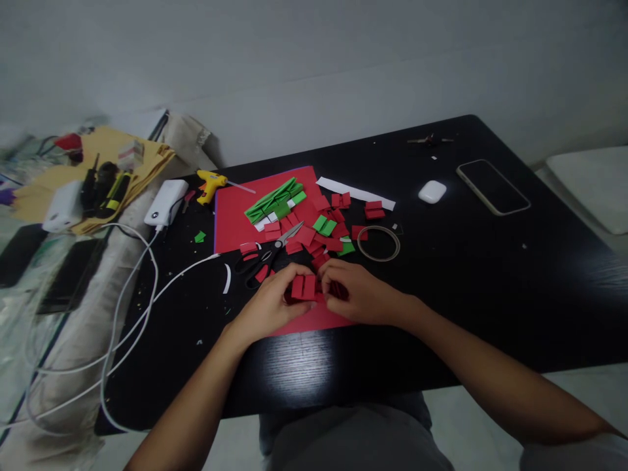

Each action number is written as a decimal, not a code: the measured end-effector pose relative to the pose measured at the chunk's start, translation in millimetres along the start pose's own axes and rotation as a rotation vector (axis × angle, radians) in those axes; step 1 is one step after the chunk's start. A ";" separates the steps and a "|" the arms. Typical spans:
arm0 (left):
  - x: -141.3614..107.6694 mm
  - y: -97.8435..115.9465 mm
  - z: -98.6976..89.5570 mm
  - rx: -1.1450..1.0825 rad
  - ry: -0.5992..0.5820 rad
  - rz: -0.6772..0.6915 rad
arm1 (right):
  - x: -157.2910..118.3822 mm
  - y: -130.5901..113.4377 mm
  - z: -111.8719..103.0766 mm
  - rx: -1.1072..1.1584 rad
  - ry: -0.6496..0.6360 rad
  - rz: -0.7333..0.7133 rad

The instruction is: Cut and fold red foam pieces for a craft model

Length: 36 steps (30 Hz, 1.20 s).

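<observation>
My left hand (pixel 275 302) is closed round a folded red paper piece (pixel 303 287), thumb in front and fingers behind. Close to its right side, my right hand (pixel 358 292) has its fingers bent and pinched at the red paper; what exactly lies between them is hidden. Both hands are over a red sheet (pixel 314 320) near the table's front edge. Beyond them lies a pile of folded red pieces (pixel 307 235) with a few green ones (pixel 324 226). Black-handled scissors (pixel 279 243) rest beside the pile, left of centre.
On the black table (pixel 490 288) are a tape ring (pixel 379 244), a white case (pixel 432 191), a phone (pixel 493 187), a yellow glue gun (pixel 210 186), green folded strips (pixel 275 201) and a white strip (pixel 356 191). White cables (pixel 156 275) run along the left, near a power bank (pixel 167 203).
</observation>
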<state>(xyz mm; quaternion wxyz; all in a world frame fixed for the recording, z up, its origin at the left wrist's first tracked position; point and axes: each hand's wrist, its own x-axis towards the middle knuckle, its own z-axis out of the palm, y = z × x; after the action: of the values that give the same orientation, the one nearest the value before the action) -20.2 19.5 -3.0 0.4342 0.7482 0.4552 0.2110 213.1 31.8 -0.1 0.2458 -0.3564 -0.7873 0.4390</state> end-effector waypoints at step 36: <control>7.3 -5.5 2.3 -0.343 0.270 0.025 | 1.4 17.0 1.7 -0.161 0.347 -0.217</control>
<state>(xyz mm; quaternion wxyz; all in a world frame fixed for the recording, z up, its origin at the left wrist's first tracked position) -17.7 25.9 -9.4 0.4873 0.6340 0.4574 0.3891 216.9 38.1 -15.6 0.3941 -0.3584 -0.7994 0.2777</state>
